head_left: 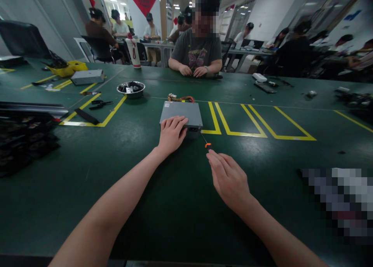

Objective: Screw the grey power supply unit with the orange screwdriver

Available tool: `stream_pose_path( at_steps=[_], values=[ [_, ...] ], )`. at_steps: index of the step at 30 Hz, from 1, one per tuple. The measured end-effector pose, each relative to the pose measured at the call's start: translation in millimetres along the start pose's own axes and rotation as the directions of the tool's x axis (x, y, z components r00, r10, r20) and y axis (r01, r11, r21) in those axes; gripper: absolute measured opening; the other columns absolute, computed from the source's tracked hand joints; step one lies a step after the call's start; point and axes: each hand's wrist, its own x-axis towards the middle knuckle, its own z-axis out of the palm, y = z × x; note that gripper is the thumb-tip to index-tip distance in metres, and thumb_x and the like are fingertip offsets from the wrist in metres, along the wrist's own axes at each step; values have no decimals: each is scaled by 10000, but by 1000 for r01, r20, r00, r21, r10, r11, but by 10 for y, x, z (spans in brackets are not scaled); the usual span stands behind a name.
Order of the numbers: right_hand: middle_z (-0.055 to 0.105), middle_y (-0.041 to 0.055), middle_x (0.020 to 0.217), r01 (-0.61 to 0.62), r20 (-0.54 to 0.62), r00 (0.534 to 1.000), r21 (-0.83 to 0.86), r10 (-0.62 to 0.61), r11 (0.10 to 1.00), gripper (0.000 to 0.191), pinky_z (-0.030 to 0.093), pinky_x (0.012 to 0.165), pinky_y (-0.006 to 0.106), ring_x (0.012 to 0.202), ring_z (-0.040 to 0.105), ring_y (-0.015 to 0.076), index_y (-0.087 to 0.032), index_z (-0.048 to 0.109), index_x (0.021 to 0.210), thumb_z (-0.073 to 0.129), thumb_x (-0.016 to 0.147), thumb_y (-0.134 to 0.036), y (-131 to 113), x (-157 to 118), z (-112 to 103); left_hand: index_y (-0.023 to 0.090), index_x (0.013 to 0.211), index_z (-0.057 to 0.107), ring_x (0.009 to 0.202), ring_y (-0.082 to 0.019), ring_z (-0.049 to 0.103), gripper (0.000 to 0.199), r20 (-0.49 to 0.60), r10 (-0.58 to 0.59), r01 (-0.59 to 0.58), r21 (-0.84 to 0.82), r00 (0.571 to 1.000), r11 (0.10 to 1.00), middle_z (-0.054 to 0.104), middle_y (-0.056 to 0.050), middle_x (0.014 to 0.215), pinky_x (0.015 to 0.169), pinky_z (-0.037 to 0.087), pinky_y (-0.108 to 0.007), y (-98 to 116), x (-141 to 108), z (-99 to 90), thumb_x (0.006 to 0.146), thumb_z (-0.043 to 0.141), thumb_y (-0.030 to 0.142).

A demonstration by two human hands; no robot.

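Observation:
A grey metal box [182, 110] with coloured cables [189, 99] at its far edge lies flat on the green table [163, 220]. Across its near left part rests my left hand [172, 134], palm down, fingers stretched over the top. My right hand [229, 177] is closed round the handle of a screwdriver [208, 145] with an orange band. The screwdriver's thin shaft points at the box's near right corner; whether the tip touches it is too small to tell.
Beyond the box on the left stands a metal bowl [131, 89] with small parts. Dark parts [26, 138] are stacked at far left. Another grey box [88, 77] lies near a yellow container [68, 68]. A person [198, 51] sits opposite; a pixelated item lies at right.

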Motion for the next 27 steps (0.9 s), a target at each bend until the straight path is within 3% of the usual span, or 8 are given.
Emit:
stream_pose_path(
  at_steps=[5,11,15,27],
  values=[
    [609,124,1063,-1,9,1000,117,0,993,309,508,784,339,927,567,192,-112,481,1107,491,802,-64,19,9,45,250,1174,491,1159,-212,428,303,-3,-1,1,3,1000,1000,536,-26,1241,947,284,-395,1,0,2,876,438,268],
    [521,134,1135,-90,-47,993,274,107,957,352,498,846,357,1035,533,198,-145,446,1157,519,812,-151,88,10,109,250,1174,493,1160,-210,428,308,1,-1,1,1,1000,1000,542,-26,1234,946,286,-392,4,0,-9,871,437,260],
    [533,128,1119,-2,-117,992,281,37,960,398,501,843,331,1022,541,191,-141,446,1161,558,780,-119,70,-9,100,248,1180,489,1168,-208,420,319,8,-1,1,-2,1000,1000,534,-24,1243,953,279,-389,4,-6,-15,866,434,245],
    [552,152,1111,59,-58,997,257,-45,965,329,496,842,327,1027,542,194,-107,474,1117,539,795,-109,-6,40,253,245,1182,488,1166,-205,423,320,7,0,0,0,1000,1000,534,-22,1246,956,272,-391,0,0,-21,866,442,258]
  ],
)
